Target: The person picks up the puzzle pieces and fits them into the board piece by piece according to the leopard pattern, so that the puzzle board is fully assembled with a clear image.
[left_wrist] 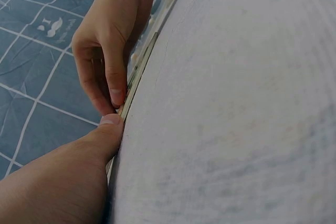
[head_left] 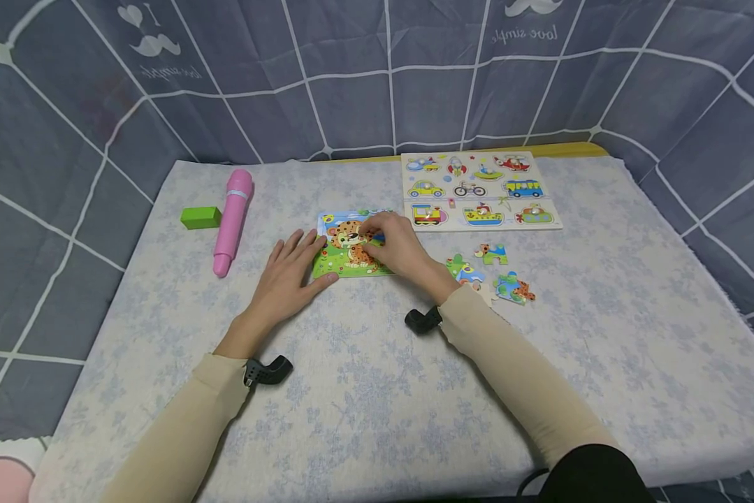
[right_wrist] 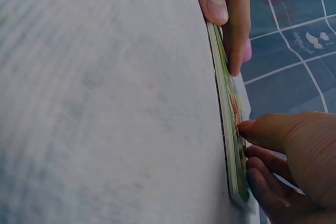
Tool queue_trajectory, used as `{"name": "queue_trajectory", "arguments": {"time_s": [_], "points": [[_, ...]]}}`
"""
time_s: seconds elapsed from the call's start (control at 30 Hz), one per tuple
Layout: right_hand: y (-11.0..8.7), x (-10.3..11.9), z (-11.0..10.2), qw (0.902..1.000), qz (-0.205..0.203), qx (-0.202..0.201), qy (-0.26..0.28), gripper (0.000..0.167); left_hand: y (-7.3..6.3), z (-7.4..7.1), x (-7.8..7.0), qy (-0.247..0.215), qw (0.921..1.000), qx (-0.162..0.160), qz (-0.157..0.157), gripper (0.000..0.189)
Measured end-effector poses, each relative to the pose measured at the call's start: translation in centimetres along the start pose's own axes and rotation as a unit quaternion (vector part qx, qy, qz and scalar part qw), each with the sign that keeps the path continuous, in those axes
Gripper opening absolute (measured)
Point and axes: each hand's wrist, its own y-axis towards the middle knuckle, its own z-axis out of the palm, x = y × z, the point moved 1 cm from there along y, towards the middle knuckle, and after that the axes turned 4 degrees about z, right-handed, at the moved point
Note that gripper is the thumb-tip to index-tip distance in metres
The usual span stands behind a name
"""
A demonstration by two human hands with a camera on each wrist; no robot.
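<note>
A jigsaw puzzle board (head_left: 332, 264) with a cartoon spotted leopard on green grass lies on the cloth-covered table. My left hand (head_left: 284, 276) rests at the board's left side, its fingers fairly straight over the left edge and its thumb (left_wrist: 110, 120) along the near edge. From the right, my right hand (head_left: 403, 246) reaches over the picture with bent fingers. Its thumb and fingertips pinch at a puzzle piece in the board; the hand mostly hides that piece. Seen from the right wrist, the right thumb (right_wrist: 257, 129) touches the picture's surface.
Right of the board lie several loose puzzle pieces (head_left: 511, 287), some partly behind the right forearm. A wooden vehicle peg puzzle (head_left: 448, 202) lies at the back. On the left are a pink pen-shaped object (head_left: 232, 223) and a green block (head_left: 200, 218).
</note>
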Motion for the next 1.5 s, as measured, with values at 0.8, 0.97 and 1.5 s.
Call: {"name": "queue_trajectory", "arguments": {"time_s": [0.8,0.97,1.5], "points": [[0.8,0.4,0.6,0.9999,0.006,0.007,-0.011,0.026,-0.2,-0.1,0.1,-0.002,1.0000,0.000,-0.002,0.080],[0.9,0.3,0.7,0.9998,0.019,0.004,-0.006,0.033,-0.1,-0.1,0.1,-0.001,1.0000,-0.001,-0.002,0.080],[1.0,0.0,0.3,0.9998,0.017,0.008,-0.009,0.034,0.1,-0.1,0.0,0.001,1.0000,0.002,-0.002,0.081]]}}
